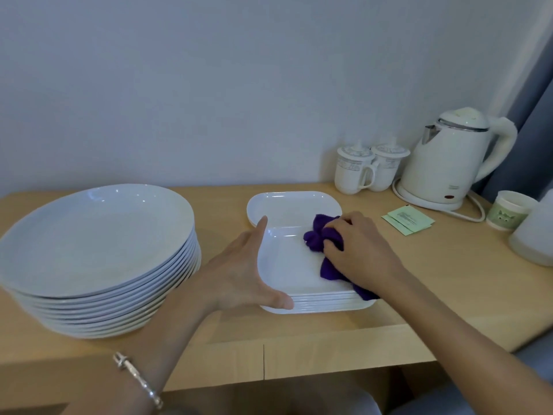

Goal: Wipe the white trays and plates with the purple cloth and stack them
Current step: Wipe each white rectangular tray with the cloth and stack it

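A stack of several white rectangular trays (287, 265) sits near the front of the wooden table. My right hand (359, 250) grips the purple cloth (317, 238) and presses it onto the top tray's right side. My left hand (239, 274) rests against the stack's left edge, its forefinger straight along the rim and its thumb at the front corner. Behind it lies a second, low stack of white trays (287, 205). A tall stack of several round white plates (98, 250) stands at the left.
Two lidded white mugs (368, 170) and a white electric kettle (454, 163) stand at the back right against the wall. Green sachets (408, 220), a small paper cup (508, 209) and a translucent container (535, 235) lie at the right edge.
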The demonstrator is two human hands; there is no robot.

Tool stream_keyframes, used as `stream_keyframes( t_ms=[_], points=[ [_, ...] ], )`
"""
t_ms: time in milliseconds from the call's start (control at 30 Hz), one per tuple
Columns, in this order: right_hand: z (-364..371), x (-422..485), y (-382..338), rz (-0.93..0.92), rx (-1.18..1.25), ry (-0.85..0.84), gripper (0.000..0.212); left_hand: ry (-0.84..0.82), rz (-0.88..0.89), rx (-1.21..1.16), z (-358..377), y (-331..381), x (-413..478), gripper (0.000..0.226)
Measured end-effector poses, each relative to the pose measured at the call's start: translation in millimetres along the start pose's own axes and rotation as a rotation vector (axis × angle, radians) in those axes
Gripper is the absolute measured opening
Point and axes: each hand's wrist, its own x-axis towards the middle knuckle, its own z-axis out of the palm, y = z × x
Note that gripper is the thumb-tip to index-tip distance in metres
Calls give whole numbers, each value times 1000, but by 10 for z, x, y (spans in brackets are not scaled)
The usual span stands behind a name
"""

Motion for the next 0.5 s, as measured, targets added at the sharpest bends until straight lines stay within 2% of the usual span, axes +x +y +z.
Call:
stream_keyframes(
  t_ms=[67,167,300,400,500],
  points=[
    [151,33,-150,22,-46,29,35,3,-5,0,5,19,-7,139],
    [353,85,-486,-46,-6,47,31,23,-8,-33,35,22,8,144],
    [449,73,-840,-172,102,-27,29,50,2,-98,54,-36,22,153],
    [326,52,-697,-205,143,-61,29,54,0,-108,49,-37,21,150],
    [143,74,-331,-102,70,-23,30,57,-3,-68,28,-21,-2,147]
  ],
)
